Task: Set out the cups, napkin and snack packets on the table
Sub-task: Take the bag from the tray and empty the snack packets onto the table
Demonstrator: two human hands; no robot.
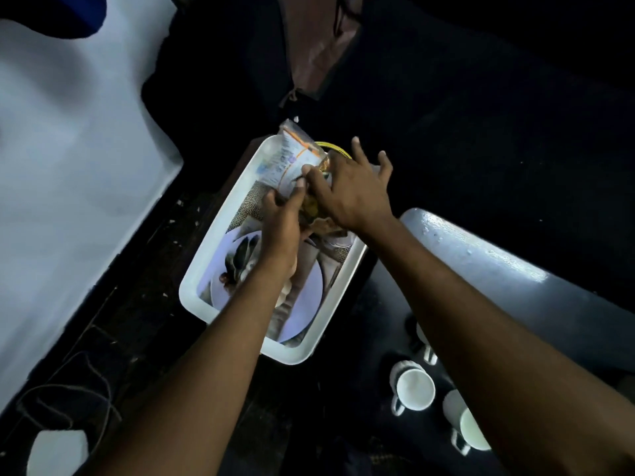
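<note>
**Lifting snack packets out of the tray**

Head view: left hand [281, 218] pinching the pale snack packet [287, 159] at centre frame, above the white tray [220, 242]. Right hand [350, 194] closing on a yellow-green packet [311, 207] beside it, grip partly hidden, fingers splayed. Best lifted one per hand, pinched at the edge, clear of the tray wall, then carried to the dark surface [378, 297] lower right. Counted: two packets seen; three cups, nearest cup [412, 386] upright at lower right; napkin not identifiable.

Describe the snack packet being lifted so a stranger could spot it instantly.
Find the white tray in the middle. At its far end, both hands meet over a pale packet with orange stripes, pinched by the left hand. It is the only item sticking up above the rim.
</note>
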